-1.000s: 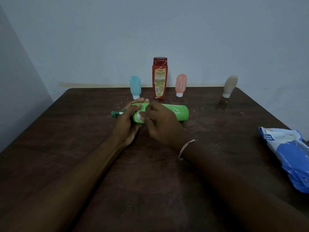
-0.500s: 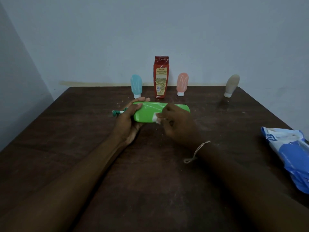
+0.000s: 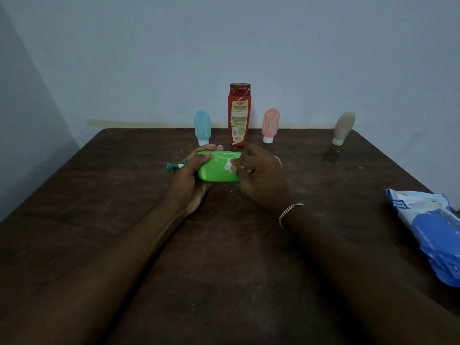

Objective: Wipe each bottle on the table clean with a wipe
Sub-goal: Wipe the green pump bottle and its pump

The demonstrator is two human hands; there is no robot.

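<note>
Scuffed dark wooden table (image 3: 224, 282): left hand (image 3: 189, 180) grips a smooth green plastic bottle (image 3: 214, 170) lying sideways; right hand (image 3: 261, 175) pinches a crumpled white wipe (image 3: 230, 167) against it.

Five bottles were counted: green bottle (image 3: 216, 169) at centre; blue bottle (image 3: 202, 129), red bottle (image 3: 239, 115), pink bottle (image 3: 270, 125) and beige bottle (image 3: 343, 127) across upper centre. One wipe (image 3: 230, 167) and one wipe pack (image 3: 433, 232), right edge, were present.

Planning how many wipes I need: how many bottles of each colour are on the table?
green bottle: 1
red bottle: 1
blue bottle: 1
pink bottle: 1
beige bottle: 1
Total: 5
</note>
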